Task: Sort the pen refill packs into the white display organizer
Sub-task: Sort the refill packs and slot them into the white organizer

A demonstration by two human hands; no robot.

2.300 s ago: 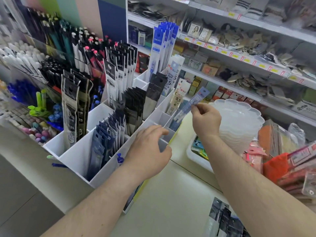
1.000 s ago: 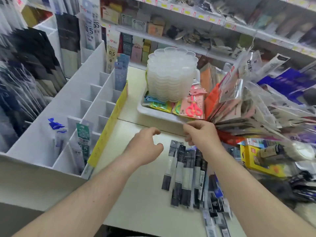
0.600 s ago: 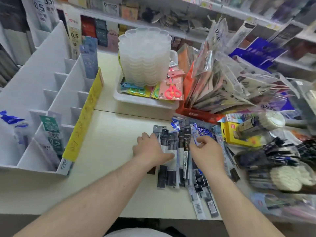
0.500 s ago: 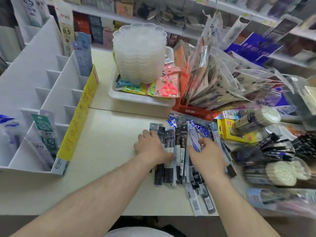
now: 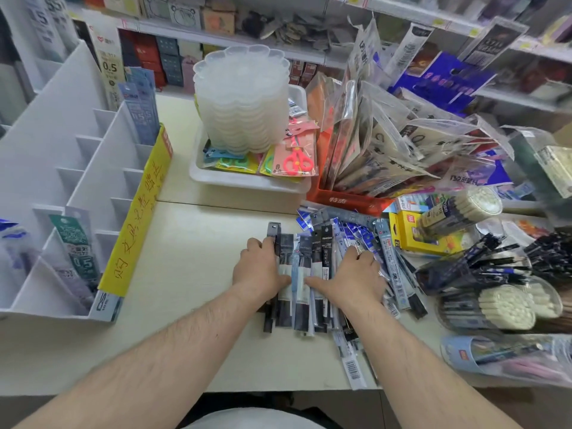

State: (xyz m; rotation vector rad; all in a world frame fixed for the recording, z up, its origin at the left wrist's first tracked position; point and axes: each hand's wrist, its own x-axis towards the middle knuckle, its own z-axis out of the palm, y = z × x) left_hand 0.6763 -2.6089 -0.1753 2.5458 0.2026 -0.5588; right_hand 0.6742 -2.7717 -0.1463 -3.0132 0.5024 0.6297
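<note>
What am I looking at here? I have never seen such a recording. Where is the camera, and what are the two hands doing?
No machine here: a person wears one camera on the head, looking down at their own bare arms. The left hand and the right hand lie on a pile of refill packs spread on the counter. Their fingers seem to press and gather the packs; nothing is lifted. At the left stands the white organizer with many compartments; a few already hold packs. Behind are a tray with a stack of clear plastic dishes, and shop shelves.
</note>
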